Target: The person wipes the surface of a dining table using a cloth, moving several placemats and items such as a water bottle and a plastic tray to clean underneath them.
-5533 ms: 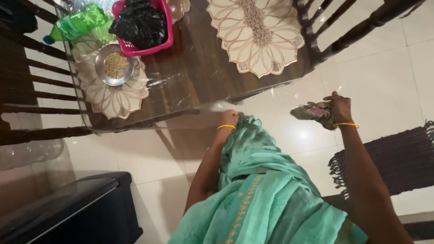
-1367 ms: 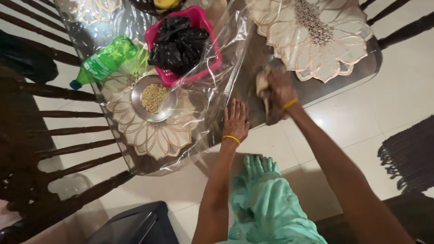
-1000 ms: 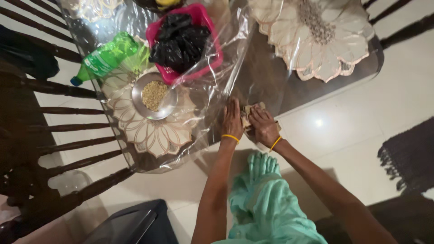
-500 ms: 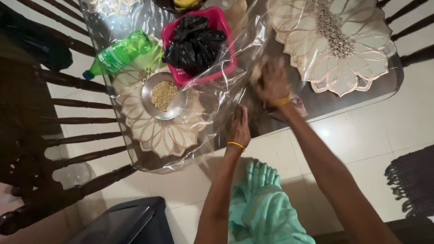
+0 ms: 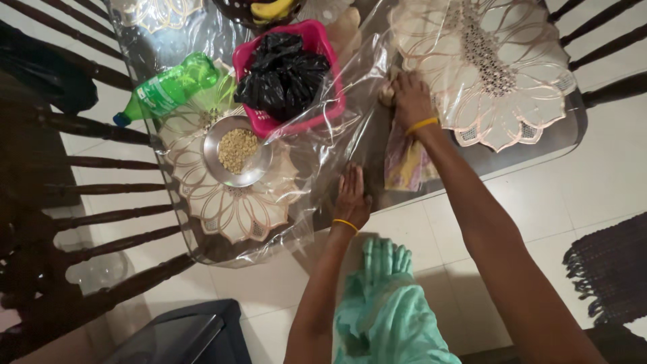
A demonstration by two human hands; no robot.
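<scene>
Since half a second ago the right hand [image 5: 410,100] has been pushing the cloth [image 5: 406,162] farther up the table [image 5: 539,145], and it is now sitting beside the near edge of the big flower-shaped mat [image 5: 485,67]. The right fingers are curling down over the bunched top end of the cloth, pressing it against the dark tabletop, while the rest of the cloth is trailing back under the wrist toward the table's edge. The left hand [image 5: 352,195] is lying flat near the table's edge, fingers straight and close together, pressing down on the bare wood just beside the folded-back clear plastic sheet [image 5: 337,135]. Under that sheet a pink basket [image 5: 323,111] with a black bag [image 5: 283,74] in it is standing next to a steel plate [image 5: 237,151] of grain on a second flower mat [image 5: 229,202], and a green bottle [image 5: 168,87] is lying on its side just beyond.
</scene>
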